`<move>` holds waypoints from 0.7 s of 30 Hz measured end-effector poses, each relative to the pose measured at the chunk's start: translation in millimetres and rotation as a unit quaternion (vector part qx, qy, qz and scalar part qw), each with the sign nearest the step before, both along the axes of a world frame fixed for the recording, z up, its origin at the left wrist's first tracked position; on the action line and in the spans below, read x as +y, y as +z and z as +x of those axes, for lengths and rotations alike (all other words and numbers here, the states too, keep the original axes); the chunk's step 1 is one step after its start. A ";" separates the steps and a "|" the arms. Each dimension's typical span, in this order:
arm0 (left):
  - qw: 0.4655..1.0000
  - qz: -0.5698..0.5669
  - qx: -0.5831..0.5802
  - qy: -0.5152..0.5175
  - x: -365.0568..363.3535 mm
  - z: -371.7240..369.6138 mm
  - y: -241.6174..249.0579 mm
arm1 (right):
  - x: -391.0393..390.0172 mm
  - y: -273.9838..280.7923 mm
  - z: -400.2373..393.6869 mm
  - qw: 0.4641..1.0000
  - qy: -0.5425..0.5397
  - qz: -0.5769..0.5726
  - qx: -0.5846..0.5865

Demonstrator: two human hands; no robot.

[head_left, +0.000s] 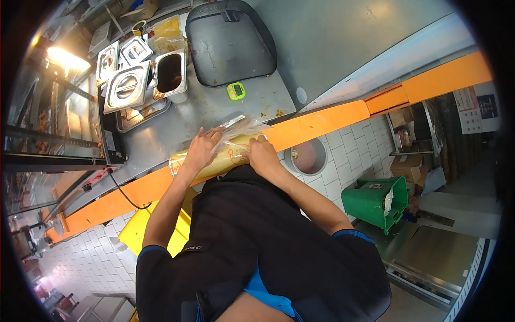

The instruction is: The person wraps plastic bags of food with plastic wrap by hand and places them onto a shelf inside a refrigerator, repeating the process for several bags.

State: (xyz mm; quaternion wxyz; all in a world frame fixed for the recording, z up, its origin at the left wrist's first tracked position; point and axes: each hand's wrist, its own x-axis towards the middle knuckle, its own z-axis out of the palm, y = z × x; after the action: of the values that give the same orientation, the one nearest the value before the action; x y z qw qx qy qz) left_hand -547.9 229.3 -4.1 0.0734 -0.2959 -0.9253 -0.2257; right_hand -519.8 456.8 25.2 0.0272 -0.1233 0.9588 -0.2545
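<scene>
A yellow package [230, 157] with red print, apparently in clear plastic, lies along the orange counter edge against my body. My left hand [203, 151] rests on its left part, fingers stretched out over the top. At the package's right end, my right hand [262, 156] has its fingers bent and closed on the yellow film. Loose clear plastic [236, 132] sticks up between the hands toward the counter. What lies under both palms is hidden.
On the metal counter [206, 112] stand a green timer [236, 91], a black backrest-shaped object [230, 45], a deep steel container [171, 75] and several steel lids [127, 86]. Below are a round metal pot [307, 156], a green bin [370, 201] and a yellow container [177, 233]. A black cable [126, 196] hangs left.
</scene>
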 end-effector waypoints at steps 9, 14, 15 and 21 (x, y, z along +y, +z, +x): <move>0.990 0.075 -0.037 0.110 7.1 2.6 7.4 | 24.0 24.5 3.9 0.997 0.021 -0.014 -0.076; 0.988 0.074 -0.028 0.130 7.4 -1.2 -29.5 | 20.5 22.6 7.7 0.973 -0.087 -0.128 -0.172; 0.992 0.036 0.017 0.119 7.5 -1.6 -32.6 | 28.0 8.7 4.6 0.974 -0.056 -0.082 -0.202; 0.985 0.102 0.024 0.140 13.2 -1.8 -39.0 | 87.5 -1.7 -57.7 0.960 0.251 -0.094 -0.085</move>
State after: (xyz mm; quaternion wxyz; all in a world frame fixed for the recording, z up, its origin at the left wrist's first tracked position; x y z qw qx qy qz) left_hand -549.7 242.4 -43.1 0.1565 -0.1602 -0.9276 -0.2992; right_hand -577.6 544.3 23.6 0.1603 -0.3396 0.8630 -0.3379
